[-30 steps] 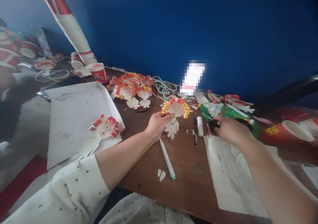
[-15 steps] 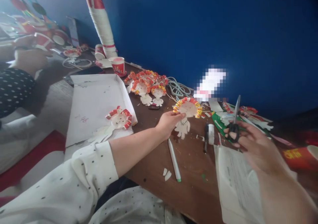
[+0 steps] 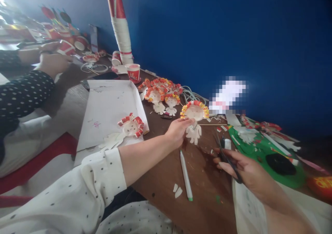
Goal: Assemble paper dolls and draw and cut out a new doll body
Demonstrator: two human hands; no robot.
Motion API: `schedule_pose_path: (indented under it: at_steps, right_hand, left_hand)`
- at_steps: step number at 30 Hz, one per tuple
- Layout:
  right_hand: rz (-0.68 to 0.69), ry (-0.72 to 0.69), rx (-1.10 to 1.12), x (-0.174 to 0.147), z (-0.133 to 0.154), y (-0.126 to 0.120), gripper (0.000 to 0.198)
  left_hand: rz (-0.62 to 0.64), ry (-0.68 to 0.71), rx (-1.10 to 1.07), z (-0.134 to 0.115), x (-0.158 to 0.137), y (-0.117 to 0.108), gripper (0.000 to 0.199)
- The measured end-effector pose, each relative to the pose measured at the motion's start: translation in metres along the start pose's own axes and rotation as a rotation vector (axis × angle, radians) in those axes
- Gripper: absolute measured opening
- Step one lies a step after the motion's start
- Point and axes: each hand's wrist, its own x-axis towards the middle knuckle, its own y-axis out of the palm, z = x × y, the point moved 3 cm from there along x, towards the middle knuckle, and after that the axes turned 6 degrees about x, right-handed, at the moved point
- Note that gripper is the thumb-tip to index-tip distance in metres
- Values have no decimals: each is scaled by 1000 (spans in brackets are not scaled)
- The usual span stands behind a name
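Right hand point(image 3: 246, 171): fingers curled round the black handles of the scissors point(image 3: 223, 155), blades pointing up toward the doll but apart from it. Motion blur here; cannot tell whether the blades are parted.

Left hand point(image 3: 176, 133): thumb and fingers pinch the paper doll point(image 3: 195, 113) just below its curled red-and-yellow hair, holding it above the table point(image 3: 207, 196).

Change: half a second ago the scissors stand upright over the green sheet point(image 3: 255, 149); now they are lowered, beside the pen point(image 3: 222, 141) and nearer the doll. Consequence, as judged: tool and workpiece are both in hand, cutting contact not yet made.

Against the earliest frame: right hand is then at the green sheet's edge; left grip looks the same. White marker point(image 3: 185, 175) lies below the left wrist. View is swung left, showing more of a co-worker's dotted sleeve point(image 3: 31, 93).
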Motion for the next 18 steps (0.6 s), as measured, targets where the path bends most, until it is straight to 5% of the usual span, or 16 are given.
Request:
schedule_pose_path:
  at_steps: [18]
  right_hand:
    - [-165, -83, 52, 13, 23, 48, 57]
  left_hand:
    - [128, -146, -115, 3, -18, 16, 1]
